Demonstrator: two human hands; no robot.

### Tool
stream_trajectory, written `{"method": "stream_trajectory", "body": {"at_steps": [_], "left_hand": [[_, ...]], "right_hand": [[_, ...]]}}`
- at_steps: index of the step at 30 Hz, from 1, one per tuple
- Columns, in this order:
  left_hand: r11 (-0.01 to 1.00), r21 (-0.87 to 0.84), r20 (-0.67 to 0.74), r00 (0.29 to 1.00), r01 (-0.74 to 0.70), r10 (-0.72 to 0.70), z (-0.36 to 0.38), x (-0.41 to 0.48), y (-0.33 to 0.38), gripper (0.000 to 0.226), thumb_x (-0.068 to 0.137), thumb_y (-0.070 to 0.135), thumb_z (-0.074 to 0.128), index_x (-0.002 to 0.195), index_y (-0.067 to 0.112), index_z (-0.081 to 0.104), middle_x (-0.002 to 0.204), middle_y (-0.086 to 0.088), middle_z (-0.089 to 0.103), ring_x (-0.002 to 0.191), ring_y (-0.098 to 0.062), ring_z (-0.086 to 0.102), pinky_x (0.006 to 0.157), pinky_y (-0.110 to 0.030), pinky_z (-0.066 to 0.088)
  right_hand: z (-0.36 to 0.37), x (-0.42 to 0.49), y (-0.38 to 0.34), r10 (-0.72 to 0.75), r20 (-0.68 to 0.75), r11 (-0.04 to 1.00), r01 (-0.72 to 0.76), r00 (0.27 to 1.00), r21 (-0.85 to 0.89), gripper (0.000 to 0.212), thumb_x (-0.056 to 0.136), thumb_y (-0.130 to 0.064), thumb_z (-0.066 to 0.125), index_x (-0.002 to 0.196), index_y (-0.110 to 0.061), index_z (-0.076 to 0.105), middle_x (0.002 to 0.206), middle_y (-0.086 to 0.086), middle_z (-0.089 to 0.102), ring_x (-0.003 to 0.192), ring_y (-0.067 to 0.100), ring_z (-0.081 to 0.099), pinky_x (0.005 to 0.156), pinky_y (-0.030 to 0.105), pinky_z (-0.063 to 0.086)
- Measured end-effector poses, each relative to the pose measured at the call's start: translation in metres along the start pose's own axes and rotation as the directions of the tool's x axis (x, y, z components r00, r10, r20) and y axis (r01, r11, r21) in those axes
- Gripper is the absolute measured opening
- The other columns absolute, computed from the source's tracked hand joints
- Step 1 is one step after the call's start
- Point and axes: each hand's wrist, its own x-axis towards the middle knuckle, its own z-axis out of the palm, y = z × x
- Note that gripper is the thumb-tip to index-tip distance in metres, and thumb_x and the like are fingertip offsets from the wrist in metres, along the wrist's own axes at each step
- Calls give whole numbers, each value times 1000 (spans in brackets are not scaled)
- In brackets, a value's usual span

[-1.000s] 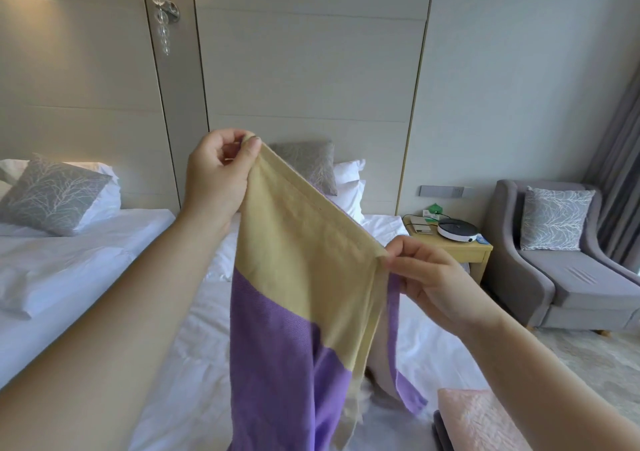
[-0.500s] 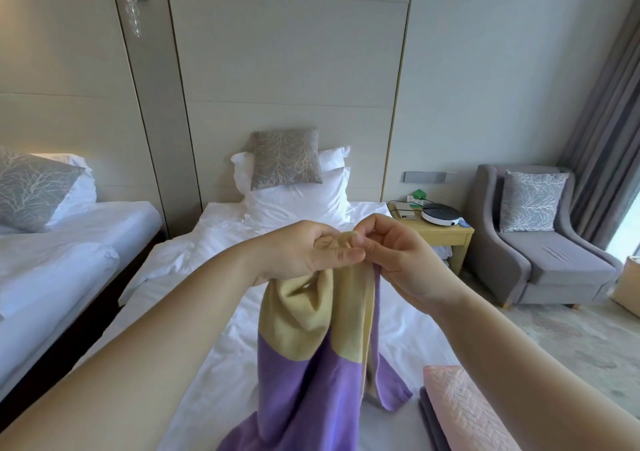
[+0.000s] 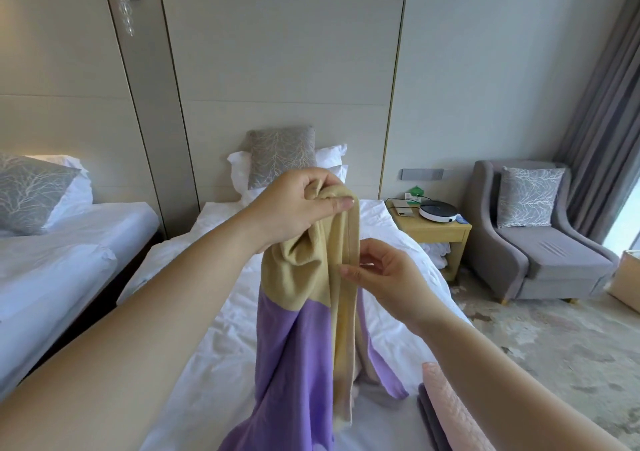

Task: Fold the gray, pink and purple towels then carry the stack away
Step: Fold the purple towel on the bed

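The purple towel (image 3: 298,357) with a tan band at its top hangs over the white bed (image 3: 207,364), its lower end trailing onto the sheet. My left hand (image 3: 301,204) is shut on both top corners, bunched together at chest height. My right hand (image 3: 384,274) is lower, thumb and fingers pinching the towel's hanging right edge. At the bottom right of the bed lies the folded pink towel (image 3: 450,412) on top of the folded gray towel (image 3: 429,419), whose edge shows beneath it.
A second bed (image 3: 59,253) stands to the left across a narrow gap. A wooden nightstand (image 3: 436,232) with a round white device is right of the bed. A gray armchair (image 3: 540,242) and curtains are farther right, with carpet floor between.
The two top corners, held apart a second ago, were brought together into my left hand. My right hand let go of its corner and slid down the towel's right edge.
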Motion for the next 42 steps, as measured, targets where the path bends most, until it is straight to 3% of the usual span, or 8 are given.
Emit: {"method": "stream_trajectory", "body": {"at_steps": [4,13,19,26,30,34,38,42], "left_hand": [[997,-63,-144,989,-49,39,-12,4,14,10,81,23,74,88,18,68,71,14,52,70,5,51,70,-7,38],[981,-194,-331,942,-14,-52,-56,-6,4,10,75,30,76,79,28,67,75,12,58,76,-4,54,76,-20,42],[983,-184,-309,951,-26,-32,-52,-6,8,6,74,33,75,77,33,69,80,7,59,76,-5,54,73,-16,44],[979,-203,-367,929,-24,-54,-54,-6,7,10,81,22,74,80,29,67,77,10,59,77,-4,55,74,-16,44],[989,-144,-493,864,37,-104,-67,-10,-2,8,81,24,73,81,27,66,75,10,58,70,0,54,66,-10,43],[936,-23,-609,738,351,-292,-84,-17,-36,22,79,25,75,97,22,63,93,0,61,89,-13,56,75,-20,45],[913,0,-460,811,407,-362,-48,-24,-50,48,79,27,75,122,17,56,122,-5,60,102,-20,60,91,-31,47],[962,-110,59,968,251,-246,0,-32,-38,50,79,50,62,124,28,56,114,13,64,101,-18,63,85,-29,51]], "right_hand": [[3,2,10,9,-58,981,-20,998,-192,3,86,-10,67,84,-11,69,87,11,70,80,15,65,80,27,50],[-5,5,16,42,-133,979,-68,990,-193,22,89,-7,61,76,-23,69,74,-15,69,69,-8,60,65,3,42],[24,12,13,36,6,966,-33,999,-258,20,82,-13,72,95,-27,68,110,-2,62,97,12,62,86,24,52],[37,15,23,51,-15,924,-53,999,-379,6,83,-8,69,88,-7,72,89,4,68,82,15,64,81,30,51],[21,16,11,181,-95,983,-181,979,6,11,89,-1,57,79,0,62,73,8,55,71,16,51,71,30,43],[1,23,-22,211,-8,883,-187,977,430,33,93,-6,49,65,-16,61,64,1,55,59,11,50,57,23,39],[2,27,-45,143,144,959,-173,979,224,25,92,-5,51,73,-16,62,70,1,60,65,12,54,58,19,41],[6,30,-50,132,184,980,-157,974,124,21,91,-2,51,77,-13,63,78,5,61,77,18,54,71,26,41]]}}
